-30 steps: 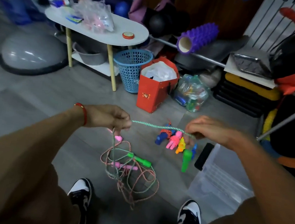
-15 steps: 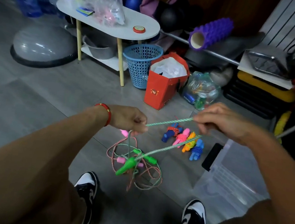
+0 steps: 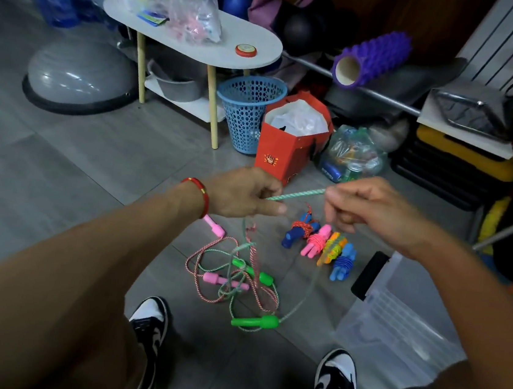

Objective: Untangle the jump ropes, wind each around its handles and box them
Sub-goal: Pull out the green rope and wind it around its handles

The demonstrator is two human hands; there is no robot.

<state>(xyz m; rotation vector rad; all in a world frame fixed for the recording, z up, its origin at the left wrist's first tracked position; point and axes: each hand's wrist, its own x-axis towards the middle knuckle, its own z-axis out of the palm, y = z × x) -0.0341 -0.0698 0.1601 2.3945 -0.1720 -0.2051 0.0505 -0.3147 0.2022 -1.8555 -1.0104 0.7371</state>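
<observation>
- The green rope [image 3: 295,195] is pinched taut between the left hand [image 3: 242,194] and right hand [image 3: 371,210], fingers curled, so it can be drawn free.
- Its remainder lies knotted with the pink rope [image 3: 205,297] on the floor [image 3: 75,173] below.

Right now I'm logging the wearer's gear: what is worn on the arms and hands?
Both forearms are bare, with no sleeves in view. The left hand has a thin red cord bracelet with small yellow beads at its wrist. The right hand wears nothing: no glove, ring or watch shows.
</observation>
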